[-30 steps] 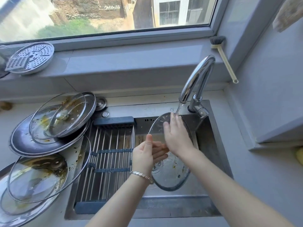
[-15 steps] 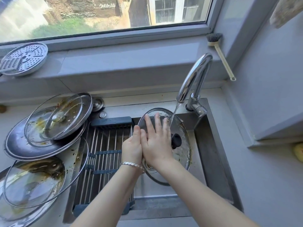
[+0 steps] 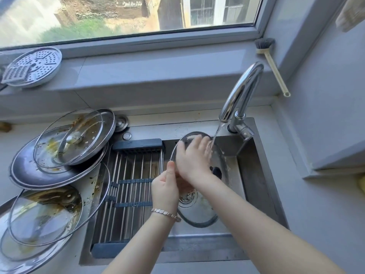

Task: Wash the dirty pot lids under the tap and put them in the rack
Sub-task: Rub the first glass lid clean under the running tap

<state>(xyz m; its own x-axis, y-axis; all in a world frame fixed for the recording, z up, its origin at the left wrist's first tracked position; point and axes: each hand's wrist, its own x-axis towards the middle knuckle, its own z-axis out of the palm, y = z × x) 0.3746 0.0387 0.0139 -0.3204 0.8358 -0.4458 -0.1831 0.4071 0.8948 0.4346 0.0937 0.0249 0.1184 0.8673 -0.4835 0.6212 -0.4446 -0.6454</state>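
I see the glass lid [image 3: 198,211] held tilted over the right half of the sink [image 3: 254,175], its top edge under the water stream [image 3: 216,133] from the tap [image 3: 240,93] at the sink's back right corner. Left hand [image 3: 165,187] grips the lid's left rim, thumb on the near face and fingers behind the glass, with a bracelet [image 3: 166,212] on that wrist. Right hand [image 3: 194,157] lies flat on the lid's face, fingers straight, tips in the water, holding nothing. The lid's black knob [image 3: 216,172] shows just right of that wrist. The rack [image 3: 128,184], steel rods between dark end bars, spans the sink's left half. Left of the sink on the grey counter [image 3: 316,214], dirty lids overlap: a smeared glass lid [image 3: 69,139] on a big steel lid [image 3: 49,173], and a greasy glass lid [image 3: 45,214] nearer me. Behind the sink is a grey sill below the window [image 3: 118,16]. It carries a perforated steamer plate [image 3: 33,66] to the far left and a dish brush [image 3: 273,64] leaning in the corner past the tap.
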